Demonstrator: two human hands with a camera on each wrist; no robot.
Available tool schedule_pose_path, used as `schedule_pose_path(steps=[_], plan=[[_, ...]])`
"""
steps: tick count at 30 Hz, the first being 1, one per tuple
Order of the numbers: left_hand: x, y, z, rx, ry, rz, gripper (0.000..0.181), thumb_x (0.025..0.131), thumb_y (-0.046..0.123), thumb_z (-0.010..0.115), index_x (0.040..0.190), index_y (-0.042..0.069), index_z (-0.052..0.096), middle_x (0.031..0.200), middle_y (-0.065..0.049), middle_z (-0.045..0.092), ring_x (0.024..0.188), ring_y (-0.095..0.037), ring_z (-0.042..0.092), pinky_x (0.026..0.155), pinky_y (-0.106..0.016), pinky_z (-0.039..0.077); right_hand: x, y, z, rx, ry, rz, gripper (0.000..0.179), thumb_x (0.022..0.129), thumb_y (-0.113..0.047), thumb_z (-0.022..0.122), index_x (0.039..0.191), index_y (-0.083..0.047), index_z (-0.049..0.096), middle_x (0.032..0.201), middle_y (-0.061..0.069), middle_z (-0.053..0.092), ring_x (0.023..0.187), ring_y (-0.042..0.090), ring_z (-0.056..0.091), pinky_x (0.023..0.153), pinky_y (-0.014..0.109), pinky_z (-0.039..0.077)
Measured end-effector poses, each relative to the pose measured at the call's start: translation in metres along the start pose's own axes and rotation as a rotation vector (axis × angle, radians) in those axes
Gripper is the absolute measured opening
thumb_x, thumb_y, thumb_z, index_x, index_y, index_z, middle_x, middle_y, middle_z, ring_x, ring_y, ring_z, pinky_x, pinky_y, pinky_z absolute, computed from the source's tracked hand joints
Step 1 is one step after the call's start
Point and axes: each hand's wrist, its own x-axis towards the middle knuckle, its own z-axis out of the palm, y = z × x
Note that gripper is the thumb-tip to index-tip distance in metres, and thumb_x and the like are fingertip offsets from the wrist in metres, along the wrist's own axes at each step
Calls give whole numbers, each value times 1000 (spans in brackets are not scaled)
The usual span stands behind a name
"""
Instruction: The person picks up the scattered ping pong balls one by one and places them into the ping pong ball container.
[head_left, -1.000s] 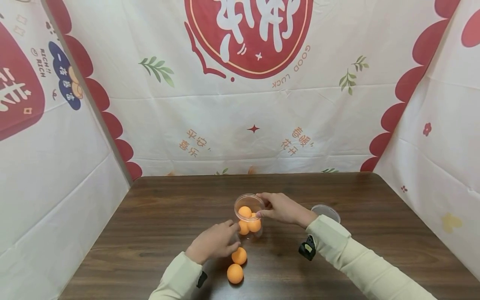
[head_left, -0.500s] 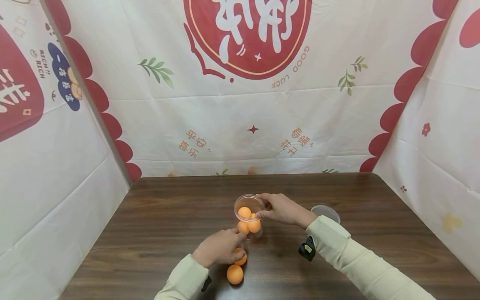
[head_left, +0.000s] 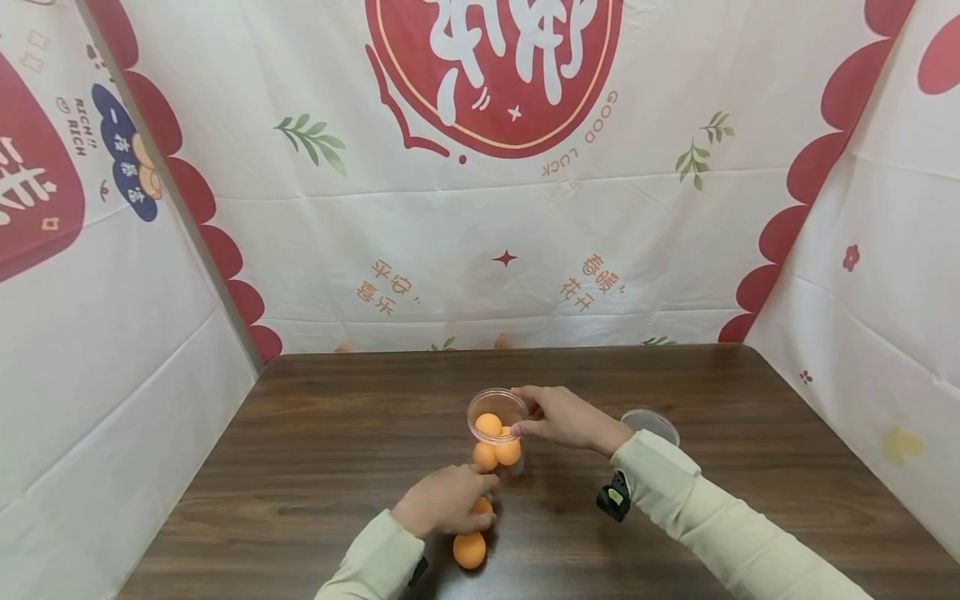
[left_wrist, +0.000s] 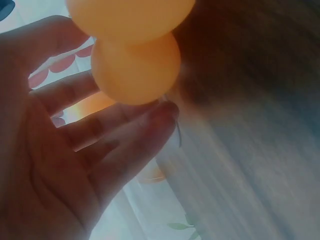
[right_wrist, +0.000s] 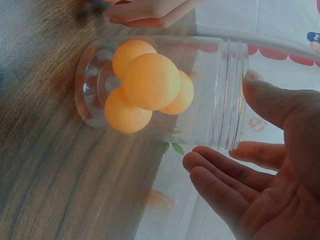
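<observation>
A clear plastic jar (head_left: 512, 471) stands upright with several orange ping-pong balls (right_wrist: 151, 81) inside. My right hand (head_left: 566, 419) holds it by the threaded rim, thumb on one side and fingers on the other. Just in front of the jar, my left hand (head_left: 448, 500) has its thumb and fingers around a loose ping-pong ball (left_wrist: 135, 70), which it partly hides in the head view. Another ping-pong ball (head_left: 469, 551) lies nearer the person, right beside the held one; it looms large at the top of the left wrist view.
A round clear lid (head_left: 651, 426) lies on the brown wooden table (head_left: 337, 433), behind the right forearm. White printed cloth (head_left: 465, 225) hangs along the back and both sides of the table.
My left hand has moved from beside the jar toward the person and slightly right, closing around the nearer-to-jar loose ball. The right hand and jar stay put.
</observation>
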Motion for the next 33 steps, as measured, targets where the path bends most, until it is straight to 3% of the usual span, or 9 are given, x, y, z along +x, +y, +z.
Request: schedule_pose_path(steps=[11, 26, 33], plan=[[1, 0, 1, 26, -8, 5, 19, 83, 31, 70, 99, 20, 66, 94, 10, 62, 73, -2, 54, 67, -21, 47, 2, 1, 0, -12, -1, -8, 62, 88, -31, 67, 134, 6, 48, 82, -1, 59, 68, 8, 49, 62, 23, 43], [-1, -5, -2, -62, -13, -3, 14, 84, 22, 66, 97, 19, 69, 87, 9, 60, 66, -1, 48, 60, -19, 44, 1, 2, 2, -11, 1, -19, 61, 88, -29, 68, 133, 7, 48, 80, -2, 60, 67, 7, 49, 62, 22, 43], [-1, -14, -5, -24, 22, -17, 7, 87, 24, 64, 88, 16, 63, 80, 8, 51, 59, -4, 42, 57, -19, 39, -1, 2, 1, 6, -5, -3, 62, 88, -32, 67, 134, 6, 48, 77, -2, 58, 64, 7, 48, 59, 22, 42]])
